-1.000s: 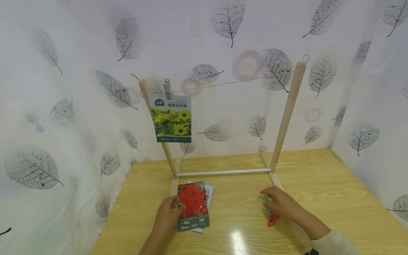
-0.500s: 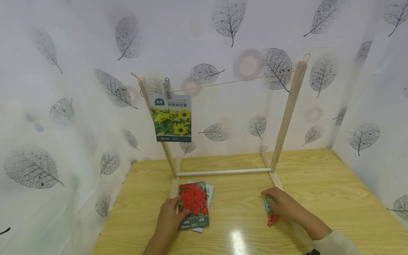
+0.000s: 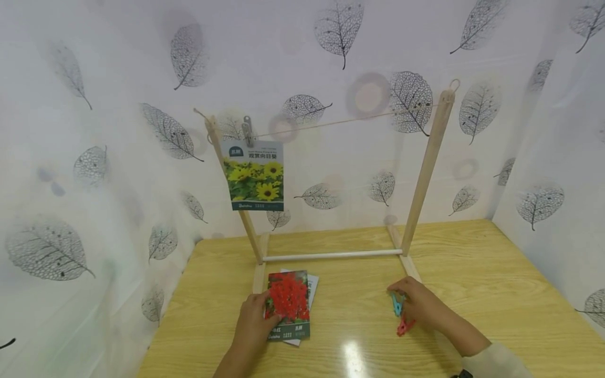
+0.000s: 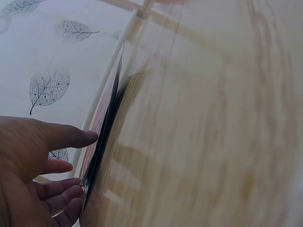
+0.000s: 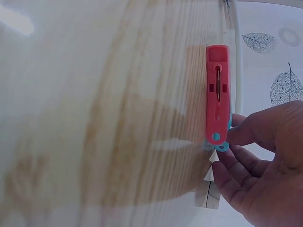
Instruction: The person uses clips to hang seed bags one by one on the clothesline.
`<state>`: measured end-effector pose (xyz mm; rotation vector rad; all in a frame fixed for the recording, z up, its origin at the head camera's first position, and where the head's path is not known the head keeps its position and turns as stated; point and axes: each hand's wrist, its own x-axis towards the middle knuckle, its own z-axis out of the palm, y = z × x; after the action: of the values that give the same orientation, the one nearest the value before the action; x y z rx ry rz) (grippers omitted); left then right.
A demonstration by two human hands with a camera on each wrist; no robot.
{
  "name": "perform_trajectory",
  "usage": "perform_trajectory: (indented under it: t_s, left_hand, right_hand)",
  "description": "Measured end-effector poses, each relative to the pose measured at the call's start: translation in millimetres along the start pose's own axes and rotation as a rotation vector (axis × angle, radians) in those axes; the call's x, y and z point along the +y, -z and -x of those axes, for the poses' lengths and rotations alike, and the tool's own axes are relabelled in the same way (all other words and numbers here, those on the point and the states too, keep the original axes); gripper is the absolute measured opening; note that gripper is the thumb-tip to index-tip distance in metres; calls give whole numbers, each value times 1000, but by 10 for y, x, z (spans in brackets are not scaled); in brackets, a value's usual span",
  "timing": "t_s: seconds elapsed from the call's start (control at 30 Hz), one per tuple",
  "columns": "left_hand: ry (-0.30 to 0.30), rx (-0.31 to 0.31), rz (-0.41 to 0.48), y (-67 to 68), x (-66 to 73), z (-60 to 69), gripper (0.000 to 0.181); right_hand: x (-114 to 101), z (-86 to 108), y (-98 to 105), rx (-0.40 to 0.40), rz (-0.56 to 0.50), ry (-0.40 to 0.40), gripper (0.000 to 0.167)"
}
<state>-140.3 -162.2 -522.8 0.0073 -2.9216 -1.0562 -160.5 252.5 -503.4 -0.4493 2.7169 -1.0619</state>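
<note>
A seed packet with red flowers [image 3: 289,294] lies on the table, partly over a paler packet [image 3: 313,287]. My left hand [image 3: 252,320] touches its left side, thumb over the face and fingers at the edge; the left wrist view shows these fingers [image 4: 60,201] fairly straight along the packet [image 4: 106,130]. My right hand [image 3: 420,302] pinches a teal clothespin [image 3: 397,305] at table level. Just nearer lies a red clothespin [image 3: 403,327]. In the right wrist view the red clothespin [image 5: 218,94] covers most of the teal one.
A wooden frame stands behind, with a right post [image 3: 429,173], a left post [image 3: 249,236] and a low white rod [image 3: 331,255]. From its string [image 3: 350,121] hangs a sunflower packet [image 3: 257,176] under a metal clip [image 3: 248,131]. A leaf-print curtain [image 3: 331,157] backs the table.
My left hand has moved slightly right, its thumb further over the red-flower packet, which has shifted a little right. The teal clothespin shows more plainly under my right hand, which stays nearly in place.
</note>
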Motion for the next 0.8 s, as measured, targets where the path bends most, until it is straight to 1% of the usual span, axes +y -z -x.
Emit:
perform_trajectory:
  t_s: [0.3,0.47,0.57,0.73,0.8]
  left_hand:
    - [6,-33,-5,7,20,-20,71]
    - [45,-47,4,-10,29,-48,78]
    - [57,-40,5,-25,33,-50,83]
    - [42,-18,-5,-45,40,-43,85]
    - [47,-16,-3,-55,34,-44,85]
  right_hand:
    - [21,-18,-21,22,22,-17,43]
    - [49,-23,-38,27,9,-25,40]
    - [61,-27,-45,41,7,-17,36]
    - [77,-27,-56,56,12,-3,33]
    - [78,-25,-57,57,11,-3,32]
